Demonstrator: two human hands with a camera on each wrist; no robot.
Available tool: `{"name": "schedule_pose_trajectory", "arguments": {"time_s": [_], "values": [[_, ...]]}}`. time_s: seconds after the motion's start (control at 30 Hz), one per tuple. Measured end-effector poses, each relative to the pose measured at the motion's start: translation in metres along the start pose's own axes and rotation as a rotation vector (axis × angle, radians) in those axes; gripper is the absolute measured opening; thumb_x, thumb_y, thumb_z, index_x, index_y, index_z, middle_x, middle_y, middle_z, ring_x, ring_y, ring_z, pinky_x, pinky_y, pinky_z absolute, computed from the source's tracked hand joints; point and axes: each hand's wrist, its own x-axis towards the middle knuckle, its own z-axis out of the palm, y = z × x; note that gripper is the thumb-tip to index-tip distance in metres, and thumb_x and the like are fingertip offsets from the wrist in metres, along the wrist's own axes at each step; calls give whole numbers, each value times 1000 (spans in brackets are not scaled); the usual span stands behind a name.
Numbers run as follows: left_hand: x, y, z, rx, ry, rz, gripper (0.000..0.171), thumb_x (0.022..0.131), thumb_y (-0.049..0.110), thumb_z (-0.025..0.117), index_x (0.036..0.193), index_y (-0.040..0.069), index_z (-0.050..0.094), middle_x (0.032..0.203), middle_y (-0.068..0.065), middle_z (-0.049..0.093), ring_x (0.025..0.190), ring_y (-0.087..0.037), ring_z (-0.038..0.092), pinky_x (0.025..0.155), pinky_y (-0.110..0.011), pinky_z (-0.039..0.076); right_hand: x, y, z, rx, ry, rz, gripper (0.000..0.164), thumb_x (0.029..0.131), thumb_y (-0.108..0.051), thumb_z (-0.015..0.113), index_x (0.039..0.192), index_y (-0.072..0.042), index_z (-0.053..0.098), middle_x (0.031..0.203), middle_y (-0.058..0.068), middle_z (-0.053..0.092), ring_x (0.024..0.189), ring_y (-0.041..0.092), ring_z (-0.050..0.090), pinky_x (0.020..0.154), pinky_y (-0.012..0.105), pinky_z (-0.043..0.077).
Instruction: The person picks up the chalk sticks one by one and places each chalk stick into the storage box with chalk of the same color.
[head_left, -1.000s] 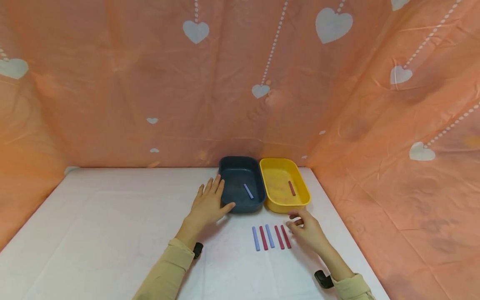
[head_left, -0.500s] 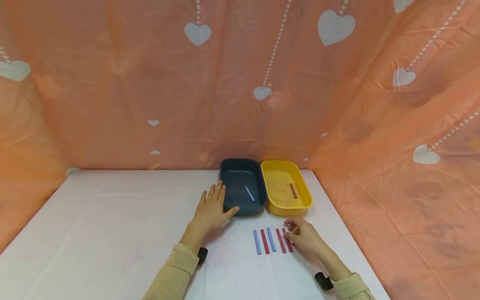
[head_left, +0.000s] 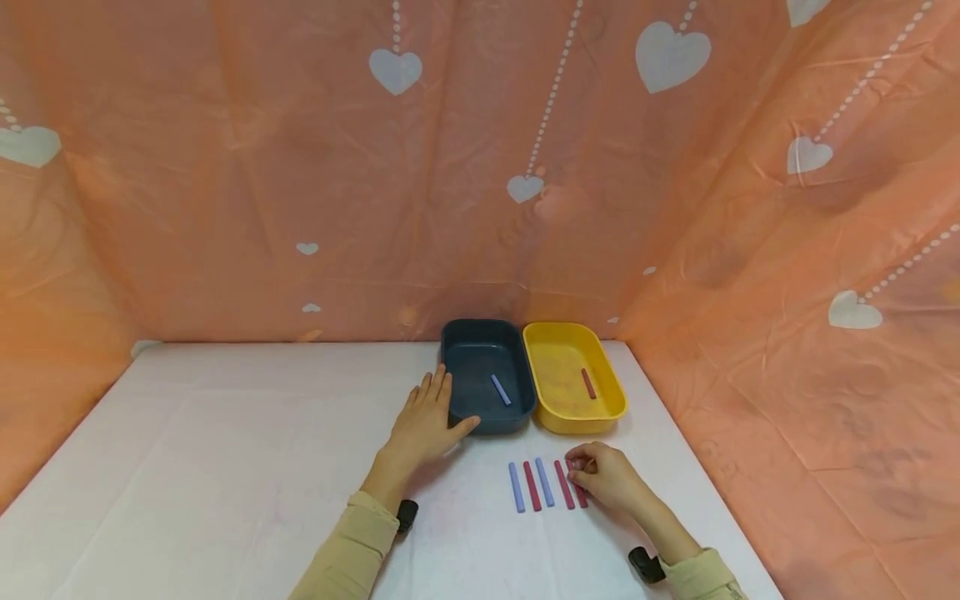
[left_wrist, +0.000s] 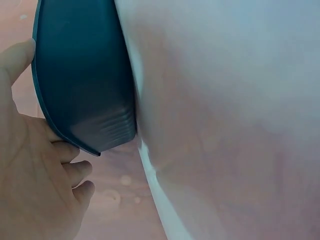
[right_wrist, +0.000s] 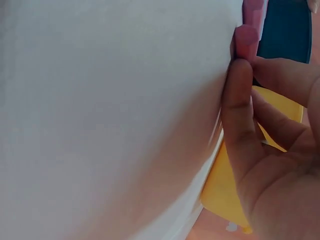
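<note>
My left hand (head_left: 422, 425) rests with straight, spread fingers against the left and near rim of the dark blue bin (head_left: 459, 421). In the left wrist view, the thumb and fingers touch that bin's rim. A blue chalk stick (head_left: 501, 390) lies inside it. My right hand (head_left: 609, 478) pinches the rightmost red chalk stick (head_left: 582, 498) between thumb and index finger, at the right end of a row on the table. In the right wrist view, the fingertips cover part of this red stick (right_wrist: 246, 42). Left of it lie another red stick (head_left: 564, 485), then blue, red and blue sticks.
A yellow bin (head_left: 570, 423) stands beside the dark blue one at the table's back right, with a red chalk stick (head_left: 588, 383) in it. The white-covered table (head_left: 225, 467) stretches left. Peach sheets with white hearts (head_left: 480, 167) hang behind and at the sides.
My right hand has moved left and down from above the row's right end onto the rightmost red chalk stick and closed its fingers there. My left hand stays at the dark blue bin.
</note>
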Motion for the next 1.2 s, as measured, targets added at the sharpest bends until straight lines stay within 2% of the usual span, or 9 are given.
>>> {"name": "schedule_pose_trajectory", "arguments": {"time_s": [0.63, 0.93, 1.2], "values": [[2, 0, -2, -34, -46, -20, 99, 101, 61, 55, 164, -5, 16, 173, -19, 7, 160, -38, 8, 128, -51, 14, -1, -3, 3, 27, 49, 67, 18, 89, -2, 79, 105, -3, 74, 82, -1, 63, 73, 14, 56, 64, 22, 49], [1, 0, -1, -36, -37, -21, 98, 101, 59, 57, 163, -5, 19, 173, -19, 9, 159, -39, 11, 128, -52, 15, -5, -9, 0, 59, 66, 53, 21, 89, -3, 80, 109, -2, 73, 82, -1, 61, 72, 15, 55, 63, 22, 48], [0, 1, 0, -43, -27, -25, 97, 101, 59, 58, 163, -5, 19, 173, -19, 9, 159, -39, 11, 128, -52, 14, -1, -10, -4, 128, 126, 37, 22, 89, 2, 76, 111, -2, 73, 88, 1, 62, 73, 14, 61, 62, 22, 52]]}}
